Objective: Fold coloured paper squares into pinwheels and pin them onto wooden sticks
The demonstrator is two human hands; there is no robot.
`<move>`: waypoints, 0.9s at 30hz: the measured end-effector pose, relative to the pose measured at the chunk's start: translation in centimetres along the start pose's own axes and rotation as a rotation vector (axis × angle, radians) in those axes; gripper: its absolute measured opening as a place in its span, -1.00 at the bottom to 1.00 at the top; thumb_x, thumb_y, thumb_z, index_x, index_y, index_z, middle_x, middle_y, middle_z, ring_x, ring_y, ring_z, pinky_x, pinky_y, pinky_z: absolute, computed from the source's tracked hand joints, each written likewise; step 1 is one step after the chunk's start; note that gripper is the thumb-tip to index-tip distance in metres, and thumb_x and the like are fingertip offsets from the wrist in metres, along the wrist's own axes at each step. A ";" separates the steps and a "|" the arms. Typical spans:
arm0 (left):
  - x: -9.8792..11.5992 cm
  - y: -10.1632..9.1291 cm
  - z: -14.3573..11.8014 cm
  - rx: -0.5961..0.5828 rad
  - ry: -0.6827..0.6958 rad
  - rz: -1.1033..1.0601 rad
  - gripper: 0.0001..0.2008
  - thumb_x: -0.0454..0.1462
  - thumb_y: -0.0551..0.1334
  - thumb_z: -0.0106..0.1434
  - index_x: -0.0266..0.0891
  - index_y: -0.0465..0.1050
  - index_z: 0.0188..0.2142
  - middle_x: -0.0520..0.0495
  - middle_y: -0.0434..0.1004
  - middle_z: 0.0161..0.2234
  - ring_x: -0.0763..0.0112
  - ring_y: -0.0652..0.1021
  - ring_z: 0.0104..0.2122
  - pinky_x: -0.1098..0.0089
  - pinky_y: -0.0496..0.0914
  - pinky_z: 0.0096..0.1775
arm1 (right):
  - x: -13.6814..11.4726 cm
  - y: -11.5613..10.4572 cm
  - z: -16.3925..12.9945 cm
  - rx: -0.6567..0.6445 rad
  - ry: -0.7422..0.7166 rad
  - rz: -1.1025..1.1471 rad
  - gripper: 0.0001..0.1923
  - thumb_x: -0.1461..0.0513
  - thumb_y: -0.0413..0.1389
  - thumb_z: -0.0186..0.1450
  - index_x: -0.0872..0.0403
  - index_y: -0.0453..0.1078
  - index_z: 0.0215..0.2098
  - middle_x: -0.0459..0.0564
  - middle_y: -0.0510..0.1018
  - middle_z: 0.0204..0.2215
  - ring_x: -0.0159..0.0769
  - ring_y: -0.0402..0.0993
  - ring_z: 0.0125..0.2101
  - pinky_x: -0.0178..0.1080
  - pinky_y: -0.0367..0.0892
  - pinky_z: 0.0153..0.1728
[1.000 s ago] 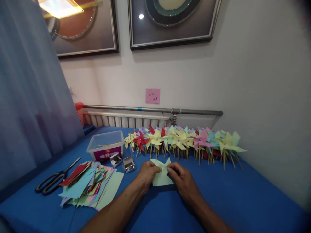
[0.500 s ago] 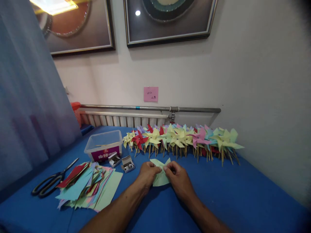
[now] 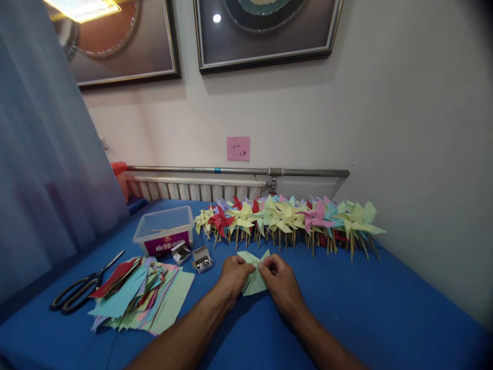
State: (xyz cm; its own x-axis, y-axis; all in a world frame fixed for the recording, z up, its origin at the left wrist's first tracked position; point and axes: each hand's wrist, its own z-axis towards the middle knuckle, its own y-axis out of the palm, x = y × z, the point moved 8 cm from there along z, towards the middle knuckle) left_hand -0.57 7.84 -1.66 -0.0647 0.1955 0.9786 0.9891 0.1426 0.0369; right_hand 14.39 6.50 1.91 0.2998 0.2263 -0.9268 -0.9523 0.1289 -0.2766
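Two hands, left (image 3: 232,273) and right (image 3: 280,277), each pinching pale green cut paper square (image 3: 253,271) flat on blue counter (image 3: 385,308), folding corners centreward, before finished pinwheel row (image 3: 288,220).

Soft, even indoor light, slightly dim

A ceiling lamp glares in the glass of the left framed picture (image 3: 119,41) (a smaller bright spot shows in the right framed picture (image 3: 265,28)); forearms cast faint shadows on the blue bench (image 3: 385,308). Corners darken, straight edges bow, and detail softens toward the edges.
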 end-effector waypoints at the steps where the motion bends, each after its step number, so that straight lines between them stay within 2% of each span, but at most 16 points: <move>1: -0.1 0.0 0.1 -0.003 -0.001 -0.001 -0.74 -0.39 0.41 -0.06 -0.23 0.31 -0.63 0.12 0.31 -0.72 0.52 0.31 -0.67 0.47 0.16 -0.56 | 0.0 -0.1 0.0 0.005 0.007 -0.016 -0.79 0.06 0.12 0.17 -0.02 0.29 -0.52 -0.18 0.34 -0.62 -0.31 0.28 -0.55 -0.28 0.22 -0.52; 5: -0.4 0.3 0.3 -0.039 0.000 -0.007 -0.76 -0.37 0.40 -0.04 -0.24 0.33 -0.62 0.08 0.35 -0.71 0.51 0.32 -0.67 0.47 0.17 -0.57 | 0.0 -0.4 0.1 0.037 0.020 -0.048 -0.81 0.09 0.11 0.15 -0.02 0.29 -0.54 -0.17 0.37 -0.63 -0.30 0.29 -0.56 -0.27 0.24 -0.50; 13: -0.5 0.3 0.3 -0.035 -0.005 -0.026 -0.76 -0.38 0.42 -0.05 -0.25 0.35 -0.62 0.09 0.35 -0.71 0.54 0.31 -0.70 0.48 0.16 -0.58 | 0.0 -0.7 0.4 0.025 0.025 -0.121 -0.81 0.09 0.10 0.17 -0.01 0.30 -0.52 -0.17 0.40 -0.61 -0.29 0.33 -0.54 -0.26 0.20 -0.48; 19: -0.8 0.3 0.6 -0.052 -0.001 -0.052 -0.74 -0.36 0.45 -0.07 -0.25 0.35 -0.61 0.07 0.37 -0.70 0.53 0.33 -0.70 0.48 0.18 -0.59 | 0.7 -0.3 0.5 0.024 0.019 -0.075 -0.83 0.09 0.14 0.15 0.00 0.33 -0.39 -0.19 0.41 -0.57 -0.32 0.33 -0.54 -0.28 0.21 -0.50; 22: -1.0 0.4 0.7 -0.064 -0.003 -0.043 -0.76 -0.34 0.45 -0.05 -0.25 0.37 -0.59 0.05 0.41 -0.67 0.50 0.36 -0.67 0.47 0.23 -0.56 | 1.0 -0.2 0.5 0.023 0.034 0.021 -0.65 0.09 0.16 0.14 0.03 0.37 -0.12 -0.18 0.47 -0.53 -0.29 0.37 -0.54 -0.27 0.25 -0.51; 25: -1.0 0.5 0.7 -0.074 0.002 -0.044 -0.76 -0.34 0.43 -0.04 -0.24 0.36 -0.60 0.05 0.41 -0.68 0.50 0.36 -0.68 0.46 0.23 -0.56 | 1.4 0.3 0.6 -0.008 0.090 0.158 -0.34 0.11 0.18 0.12 0.07 0.25 0.18 -0.08 0.60 -0.43 -0.22 0.48 -0.52 -0.23 0.32 -0.52; 27: -0.9 0.6 0.7 -0.087 0.005 -0.059 -0.76 -0.35 0.43 -0.04 -0.25 0.35 -0.59 0.05 0.41 -0.67 0.50 0.36 -0.67 0.46 0.24 -0.55 | 2.0 0.5 0.7 -0.017 0.160 0.250 -0.24 0.12 0.22 0.08 0.09 0.20 0.23 -0.01 0.66 -0.37 -0.17 0.55 -0.49 -0.21 0.37 -0.51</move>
State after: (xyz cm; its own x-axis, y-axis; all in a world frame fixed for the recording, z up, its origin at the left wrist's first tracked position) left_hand -0.01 8.38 -2.67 -0.1228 0.1846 0.9751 0.9914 0.0686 0.1119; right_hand 14.50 7.69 0.13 0.0447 0.0939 -0.9946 -0.9967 0.0722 -0.0380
